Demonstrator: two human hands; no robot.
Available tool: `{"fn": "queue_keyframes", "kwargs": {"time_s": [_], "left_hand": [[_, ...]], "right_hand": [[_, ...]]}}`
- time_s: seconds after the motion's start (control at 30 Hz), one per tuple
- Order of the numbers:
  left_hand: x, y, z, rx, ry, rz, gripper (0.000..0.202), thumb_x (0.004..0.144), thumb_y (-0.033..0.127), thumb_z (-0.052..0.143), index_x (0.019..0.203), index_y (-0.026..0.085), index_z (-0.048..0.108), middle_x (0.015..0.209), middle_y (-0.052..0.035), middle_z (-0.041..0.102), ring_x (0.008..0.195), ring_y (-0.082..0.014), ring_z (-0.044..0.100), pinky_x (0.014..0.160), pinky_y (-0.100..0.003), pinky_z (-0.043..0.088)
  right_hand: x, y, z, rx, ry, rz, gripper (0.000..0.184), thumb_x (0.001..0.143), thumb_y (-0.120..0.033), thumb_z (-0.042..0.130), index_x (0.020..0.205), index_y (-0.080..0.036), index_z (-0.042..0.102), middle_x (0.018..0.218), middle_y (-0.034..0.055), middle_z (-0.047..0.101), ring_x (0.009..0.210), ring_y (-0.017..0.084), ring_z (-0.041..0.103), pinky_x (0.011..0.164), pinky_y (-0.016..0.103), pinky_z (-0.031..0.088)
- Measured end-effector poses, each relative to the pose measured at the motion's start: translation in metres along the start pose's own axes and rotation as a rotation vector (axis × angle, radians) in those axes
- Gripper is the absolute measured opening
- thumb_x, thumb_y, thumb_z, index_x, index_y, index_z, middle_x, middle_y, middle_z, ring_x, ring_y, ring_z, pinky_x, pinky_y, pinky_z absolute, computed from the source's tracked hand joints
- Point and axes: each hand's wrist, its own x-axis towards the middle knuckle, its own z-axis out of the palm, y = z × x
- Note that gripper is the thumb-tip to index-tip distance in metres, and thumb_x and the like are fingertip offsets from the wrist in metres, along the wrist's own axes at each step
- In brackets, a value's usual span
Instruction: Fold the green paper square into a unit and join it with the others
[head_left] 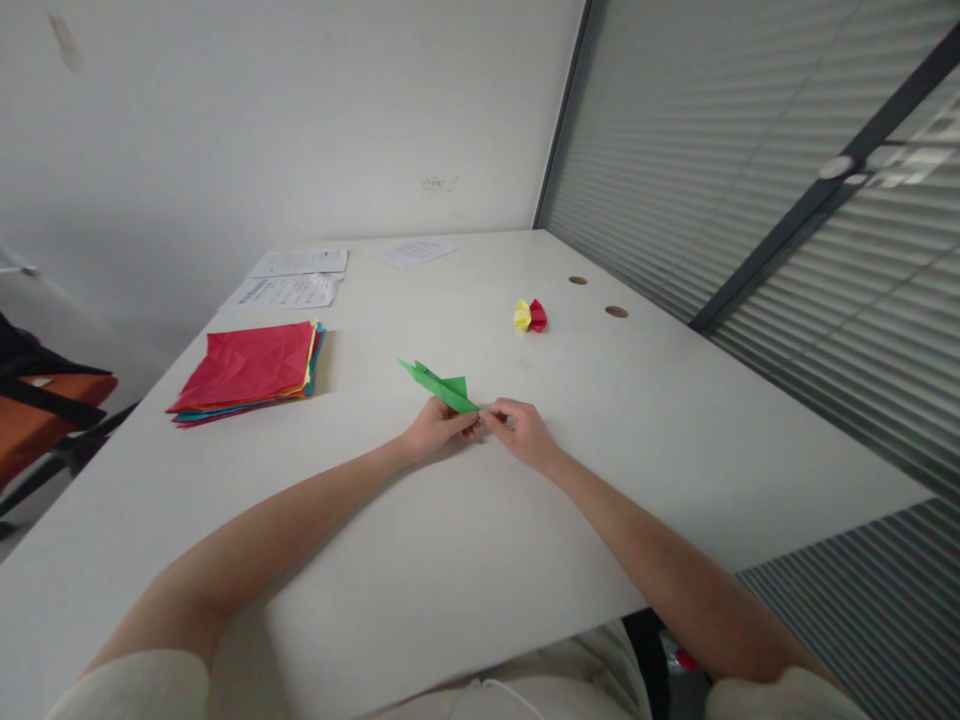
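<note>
A green folded paper piece (442,386), with pointed ends and a raised flap, is held just above the white table (420,560). My left hand (436,428) is closed on its lower right part, thumb on top and fingers beneath. At the paper's right tip, my right hand (520,430) pinches with thumb and index finger. The fingertips of both hands nearly meet there and cover the very end of the tip.
On the left lies a stack of coloured paper sheets (255,368), red on top. A small yellow and red folded paper (531,316) sits farther back. Printed sheets (289,290) lie by the wall. Two round holes pierce the table near the blinds (750,200).
</note>
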Motion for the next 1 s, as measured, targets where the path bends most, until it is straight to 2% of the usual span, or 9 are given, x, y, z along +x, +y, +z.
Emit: {"fn": "queue_keyframes", "kwargs": {"time_s": [0.43, 0.77, 1.0], "left_hand": [[-0.0006, 0.0049, 0.0032, -0.023, 0.04, -0.001, 0.034, 0.069, 0.04, 0.077, 0.067, 0.009, 0.062, 0.057, -0.0023, 0.06, 0.05, -0.008, 0.052, 0.054, -0.023, 0.045], [-0.0028, 0.0091, 0.004, -0.075, 0.045, -0.01, 0.034, 0.063, 0.038, 0.08, 0.069, 0.008, 0.065, 0.06, -0.004, 0.064, 0.053, -0.0105, 0.057, 0.058, -0.026, 0.048], [-0.0004, 0.0035, -0.0019, -0.201, 0.044, -0.052, 0.026, 0.071, 0.032, 0.071, 0.073, 0.007, 0.067, 0.072, -0.0086, 0.068, 0.058, -0.0142, 0.062, 0.061, -0.03, 0.048]], "right_hand": [[0.0005, -0.0013, -0.0008, 0.008, 0.027, -0.025, 0.027, 0.088, -0.034, 0.05, 0.071, -0.017, 0.061, 0.069, 0.0025, 0.06, 0.064, 0.013, 0.051, 0.063, 0.026, 0.041], [0.0007, 0.0019, -0.0004, 0.059, 0.021, 0.018, 0.029, 0.088, -0.037, 0.048, 0.072, -0.017, 0.06, 0.067, 0.0017, 0.058, 0.064, 0.013, 0.05, 0.061, 0.025, 0.039], [0.0016, 0.0039, -0.0003, 0.078, 0.043, 0.039, 0.032, 0.088, -0.041, 0.047, 0.069, -0.017, 0.057, 0.064, 0.0003, 0.053, 0.063, 0.013, 0.048, 0.061, 0.025, 0.037]]}}
